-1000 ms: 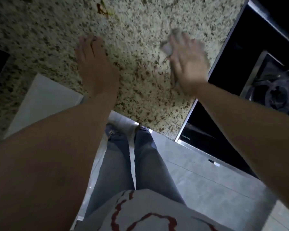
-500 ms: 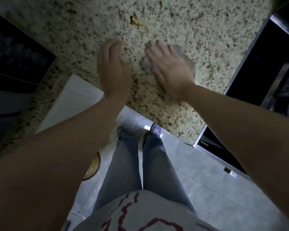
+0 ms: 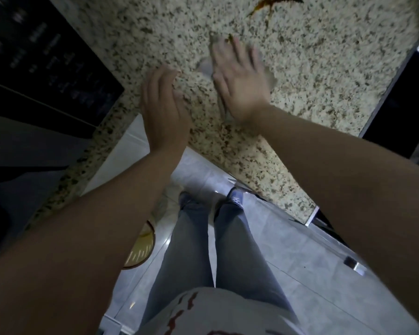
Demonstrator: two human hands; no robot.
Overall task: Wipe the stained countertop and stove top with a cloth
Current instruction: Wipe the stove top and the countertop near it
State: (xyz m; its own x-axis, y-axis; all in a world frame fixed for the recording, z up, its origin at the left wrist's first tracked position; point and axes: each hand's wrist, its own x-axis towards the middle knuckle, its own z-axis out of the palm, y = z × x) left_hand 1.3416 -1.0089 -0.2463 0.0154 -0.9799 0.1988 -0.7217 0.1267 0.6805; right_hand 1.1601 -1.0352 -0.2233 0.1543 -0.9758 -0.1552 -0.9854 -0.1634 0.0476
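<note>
Near the countertop's (image 3: 324,68) far edge, the right hand (image 3: 240,83) presses flat, fingers spread, on a soft, light cloth (image 3: 205,66). It likely bunches, so palm pressure suits. Left hand (image 3: 163,110) rests flat-fingered, holding nothing.

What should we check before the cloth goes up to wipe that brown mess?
1. Cloth under right hand: ok, the palm presses it flat.
2. Brown stain not wiped yet: ok, it lies past the fingertips.
3. Path to the stain on the countertop: ok, nothing in between.
4. Left hand out of the way: ok, beside the cloth.
5. Cloth damp: cannot tell.
</note>
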